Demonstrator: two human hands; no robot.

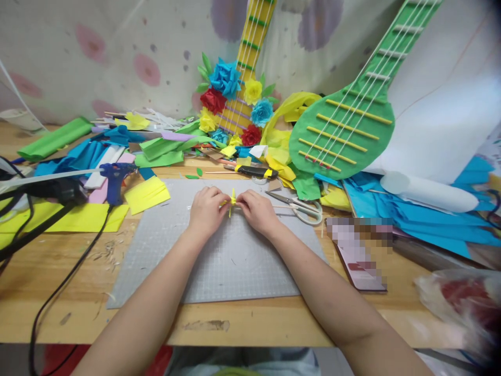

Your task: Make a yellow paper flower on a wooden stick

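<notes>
Above the grey cutting mat [250, 261], my two hands meet at a small yellow paper flower [233, 200] with narrow petals. My left hand [208, 209] pinches its left side between thumb and fingertips. From the right, my right hand [256, 210] closes its fingertips by the flower's base. A thin pale stick [284, 206] runs out to the right from behind that hand; its end at the flower is hidden by the fingers. Scissors with white handles [307, 210] lie just right of my right hand. A yellow and black utility knife [256, 171] rests beyond the mat.
A blue glue gun [115, 183] with its cord lies left, near yellow crepe paper [146, 195]. Behind stand a green paper-covered lute shape [344, 136] and a yellow one [235, 112] with paper flowers. A phone [360, 261] and blue paper [422, 209] lie right.
</notes>
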